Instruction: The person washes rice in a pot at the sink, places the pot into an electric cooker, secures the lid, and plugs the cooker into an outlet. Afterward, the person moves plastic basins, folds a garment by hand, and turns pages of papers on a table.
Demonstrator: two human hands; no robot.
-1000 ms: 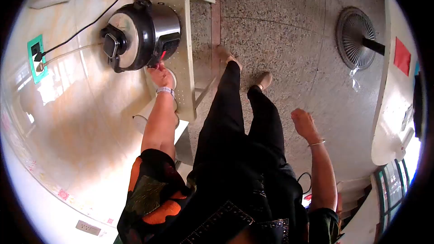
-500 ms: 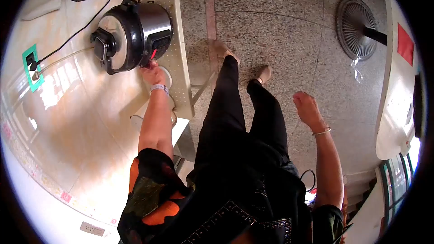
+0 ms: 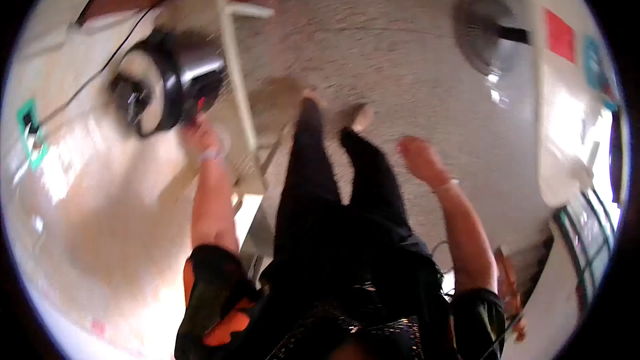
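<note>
A silver and black electric pressure cooker (image 3: 197,60) sits on a cream stand (image 3: 238,87) at the left, blurred by motion. My left hand (image 3: 203,139) reaches to the cooker's near lower side, at the edge of its dark control panel. A small red streak (image 3: 201,103) shows just beyond the fingertips; whether it is a light on the panel or something held, I cannot tell. The left fingers are smeared. Away from the cooker, my right hand (image 3: 423,160) hangs over the floor, fingers curled in, with nothing visible in them.
A black cord runs from the cooker area to a wall socket with a green border (image 3: 32,135). A round-based black stand (image 3: 483,30) is on the speckled floor (image 3: 380,47). Along the right side is a white surface with a red square (image 3: 559,35) on it.
The whole view has shifted left and blurred as my head turned. My left hand stays by the cooker's panel, and my right hand keeps its curled shape.
</note>
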